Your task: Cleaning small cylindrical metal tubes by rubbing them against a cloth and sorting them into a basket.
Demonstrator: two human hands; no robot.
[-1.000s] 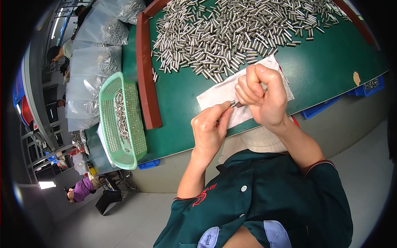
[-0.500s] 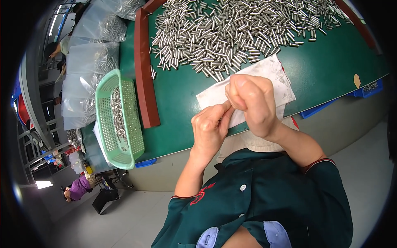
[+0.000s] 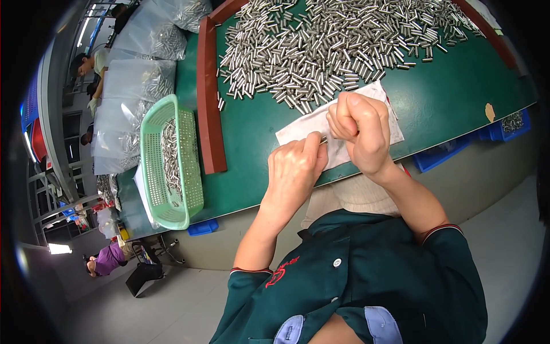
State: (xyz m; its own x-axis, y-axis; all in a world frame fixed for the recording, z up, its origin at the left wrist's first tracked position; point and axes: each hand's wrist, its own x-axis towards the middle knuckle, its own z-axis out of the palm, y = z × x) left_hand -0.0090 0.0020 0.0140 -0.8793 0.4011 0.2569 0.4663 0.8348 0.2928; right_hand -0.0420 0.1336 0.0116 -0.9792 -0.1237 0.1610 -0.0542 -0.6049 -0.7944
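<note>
I am watching my right hand (image 3: 362,133) and left hand (image 3: 295,169) pinching one pin (image 3: 324,139) over the cloth (image 3: 344,123); loosening risks it dropping off the table (image 3: 458,103)

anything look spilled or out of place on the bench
A few metal pins lie outside the red wooden rail, apart from the main pile on the green table. Nothing else stands out.

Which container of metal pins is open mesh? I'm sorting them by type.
The light green basket left of the red-brown divider; the others are clear plastic bags.
</note>
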